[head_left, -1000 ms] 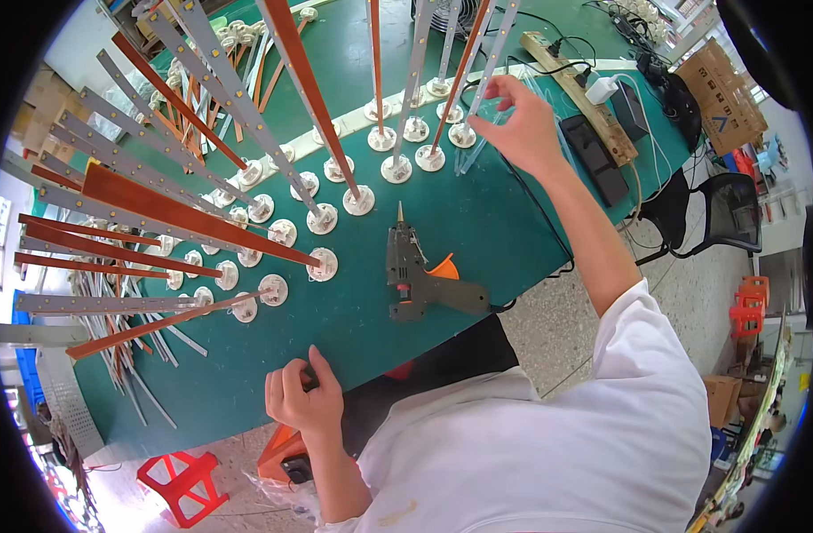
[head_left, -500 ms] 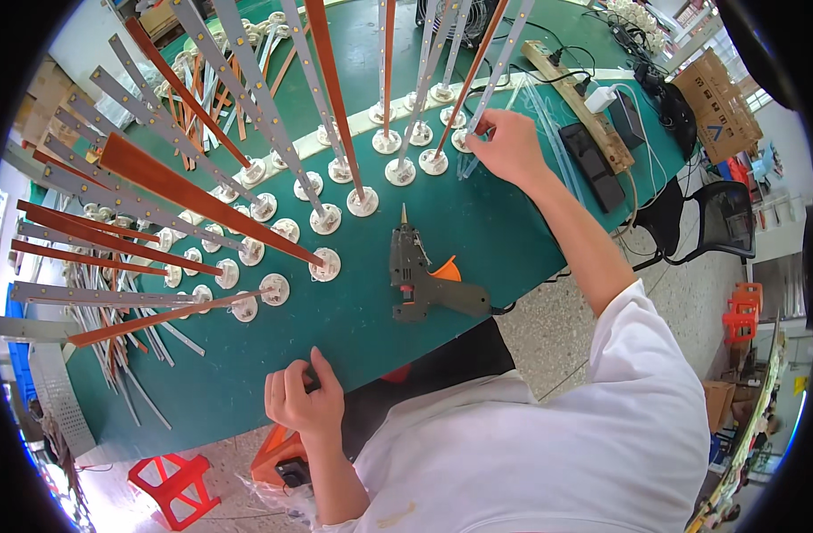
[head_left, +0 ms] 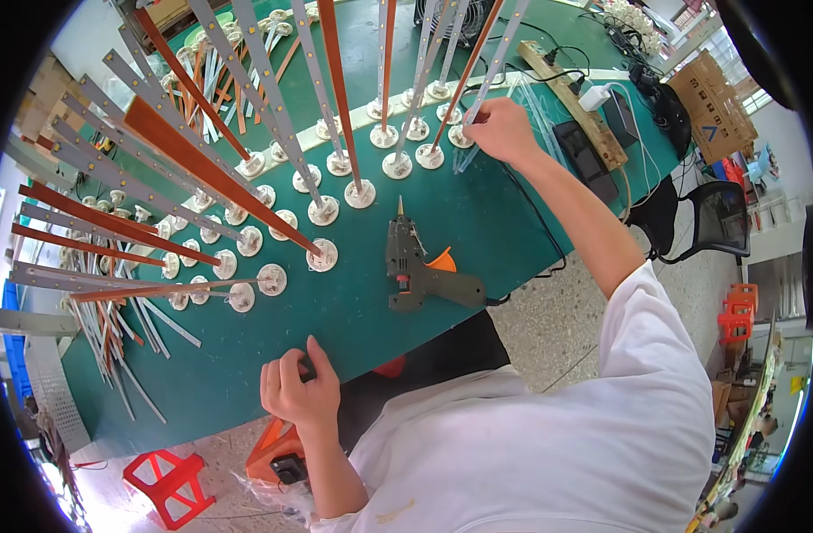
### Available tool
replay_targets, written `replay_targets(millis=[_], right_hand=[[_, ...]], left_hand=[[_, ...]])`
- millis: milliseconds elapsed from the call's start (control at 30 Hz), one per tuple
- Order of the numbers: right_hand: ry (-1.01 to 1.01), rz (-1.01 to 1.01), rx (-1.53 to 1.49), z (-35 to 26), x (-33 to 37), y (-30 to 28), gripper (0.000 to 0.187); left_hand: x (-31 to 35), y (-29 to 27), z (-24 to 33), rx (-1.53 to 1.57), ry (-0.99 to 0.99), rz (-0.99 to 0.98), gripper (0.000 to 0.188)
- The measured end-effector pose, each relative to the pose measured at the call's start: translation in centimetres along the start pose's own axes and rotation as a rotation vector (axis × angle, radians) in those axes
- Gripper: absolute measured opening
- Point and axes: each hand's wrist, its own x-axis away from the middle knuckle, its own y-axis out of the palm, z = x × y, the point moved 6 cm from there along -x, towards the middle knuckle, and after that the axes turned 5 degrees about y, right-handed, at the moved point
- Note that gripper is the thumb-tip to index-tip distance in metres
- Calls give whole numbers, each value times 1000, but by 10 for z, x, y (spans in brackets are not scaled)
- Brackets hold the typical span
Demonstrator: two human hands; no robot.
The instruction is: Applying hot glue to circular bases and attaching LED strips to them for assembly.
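My right hand is closed at the lower end of a grey LED strip, its fingertips pinching it just above a round white base. Short clear sticks lie by that hand. In the middle of the green table a dark glue gun with an orange trigger lies on its side, nozzle pointing away from me. Near the front edge hangs my left hand, fingers curled in and thumb up; a dark spot shows between them, too shadowed to make out. Several grey and brown strips stand upright in white bases.
Loose strips are piled at the left. A wooden power board, a black case and more clear sticks lie at the right. A cable trails over the table edge. A red stool stands on the floor.
The view has shifted slightly. My right hand stays at the strip's lower end with a small change in its fingers. The left hand keeps its curled pose.
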Motion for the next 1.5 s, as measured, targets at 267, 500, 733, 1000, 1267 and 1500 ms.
replay_targets(millis=[267,500,733,1000,1267,1500], right_hand=[[-125,35,15,5,5,-4,30],[-139,267,-118,-12,15,-33,62],[-165,423,-139,-37,-6,-48,73],[-193,333,-305,-62,-48,-76,76],[-256,45,-508,-56,-112,-66,48],[-519,-85,-603,-91,-91,-67,71]], left_hand=[[1,-2,-3,-13,-4,9,26],[-4,-5,0,-27,-6,2,27],[-3,-1,-5,-25,1,-64,27],[-8,-1,-2,9,34,-130,27],[-9,5,-5,-16,25,-150,26],[-6,7,-7,-41,-15,-191,27]])
